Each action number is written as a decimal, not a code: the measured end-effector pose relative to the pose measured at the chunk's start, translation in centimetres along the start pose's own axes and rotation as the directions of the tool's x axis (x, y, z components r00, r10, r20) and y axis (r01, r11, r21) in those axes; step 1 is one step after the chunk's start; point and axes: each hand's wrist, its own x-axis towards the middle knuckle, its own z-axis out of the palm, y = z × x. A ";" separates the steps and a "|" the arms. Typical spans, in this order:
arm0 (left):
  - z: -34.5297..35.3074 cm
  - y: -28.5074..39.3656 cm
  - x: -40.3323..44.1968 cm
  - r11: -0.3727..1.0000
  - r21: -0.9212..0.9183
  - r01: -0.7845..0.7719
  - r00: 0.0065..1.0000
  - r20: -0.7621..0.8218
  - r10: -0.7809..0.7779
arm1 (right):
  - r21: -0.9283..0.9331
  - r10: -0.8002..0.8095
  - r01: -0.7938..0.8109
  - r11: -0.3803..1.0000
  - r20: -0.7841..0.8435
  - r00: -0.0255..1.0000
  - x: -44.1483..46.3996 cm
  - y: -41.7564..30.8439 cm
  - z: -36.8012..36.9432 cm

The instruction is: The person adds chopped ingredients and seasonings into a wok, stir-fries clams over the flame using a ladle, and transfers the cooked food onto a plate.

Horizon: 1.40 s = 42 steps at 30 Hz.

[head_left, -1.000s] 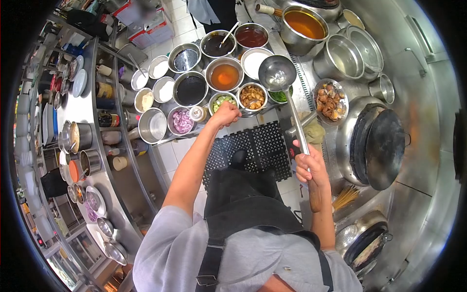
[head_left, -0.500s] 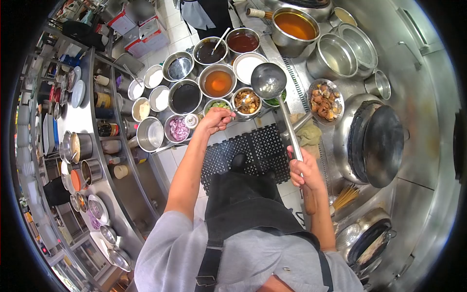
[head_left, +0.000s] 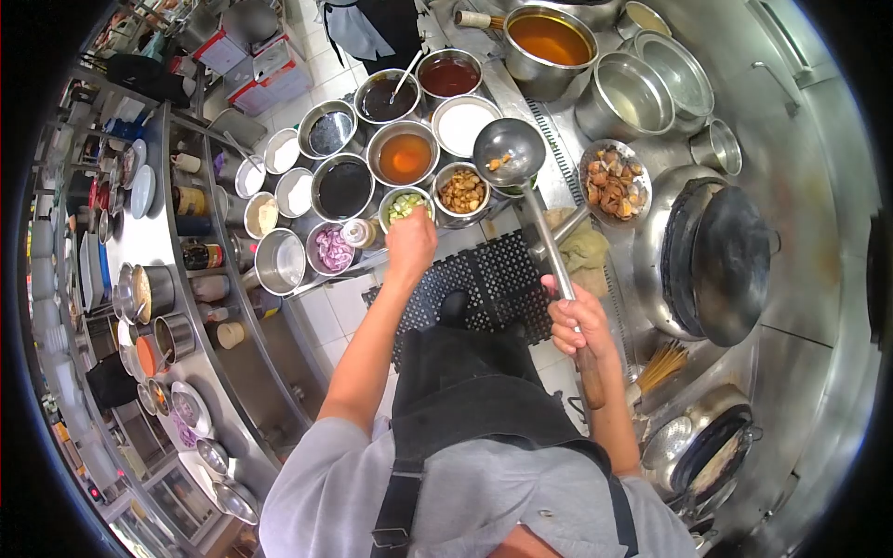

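Observation:
My right hand (head_left: 579, 321) is closed round the handle of a long metal ladle (head_left: 549, 237). The bowl of the ladle hangs by the container of brown pieces (head_left: 463, 190), and a few small orange-brown bits (head_left: 499, 163) lie in it. My left hand (head_left: 412, 244) reaches into a metal container of chopped green pieces (head_left: 400, 202), fingers bunched downward. Its fingertips are partly hidden, so what they pinch does not show. Just left of that hand are a squeeze bottle (head_left: 357, 232) and a container of sliced purple onion (head_left: 335, 249).
More containers hold amber liquid (head_left: 406, 160), dark sauce (head_left: 342, 189) and white powder (head_left: 465, 126). On the steel counter at right are a bowl of brown chunks (head_left: 614, 181), a dark wok (head_left: 733, 262) and a pot of orange liquid (head_left: 551, 39). Another person's apron (head_left: 377, 33) shows at the top.
My left hand has moved from beside the container of brown pieces down into the green pieces. Orange-brown bits now show in the ladle, where pale bits showed before. My right hand keeps its hold.

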 end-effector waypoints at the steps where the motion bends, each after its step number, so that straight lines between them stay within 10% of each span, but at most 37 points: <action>1: 1.7 -0.3 0.3 0.999 0.033 -0.001 0.998 0.065 -0.001 | -0.015 -0.021 0.021 1.000 -0.022 1.000 -0.2 -0.1 -0.1; 9: 6.7 -1.1 2.3 0.926 -0.328 0.185 0.954 0.288 -0.089 | -0.047 -0.075 0.071 0.996 -0.083 0.994 -1.1 -0.1 -0.5; 14: 5.9 -1.8 2.3 0.505 -0.573 0.645 0.744 0.620 -0.248 | -0.026 -0.020 0.018 0.999 -0.078 0.997 -1.3 0.6 -0.6; 20: 3.9 -3.3 2.1 0.148 -0.636 0.757 0.653 0.746 -0.132 | -0.102 -0.021 0.013 0.995 -0.083 0.996 -1.1 1.1 -0.4; 24: 0.4 -1.6 2.4 0.385 -0.667 0.638 0.759 0.630 -0.167 | -0.192 -0.033 0.012 0.981 -0.103 0.994 -1.3 1.2 0.5; 26: 0.3 -0.4 2.5 0.802 -0.564 0.197 0.952 0.305 -0.020 | -0.191 -0.029 0.010 0.982 -0.094 0.995 -1.2 1.5 1.0; 28: 1.1 0.8 2.3 0.939 -0.063 -0.338 0.941 -0.026 0.337 | -0.115 0.013 -0.017 0.993 -0.036 0.999 -1.1 1.5 0.8; 35: -3.0 2.7 1.4 0.957 0.253 -0.141 0.986 -0.050 0.159 | 0.199 0.034 -0.065 0.978 0.154 0.987 -3.3 1.6 -1.3; 42: 5.1 0.7 2.1 0.885 0.458 -0.088 0.969 0.246 -0.031 | 0.068 -0.277 0.296 0.953 -0.207 0.938 -15.7 0.0 -4.7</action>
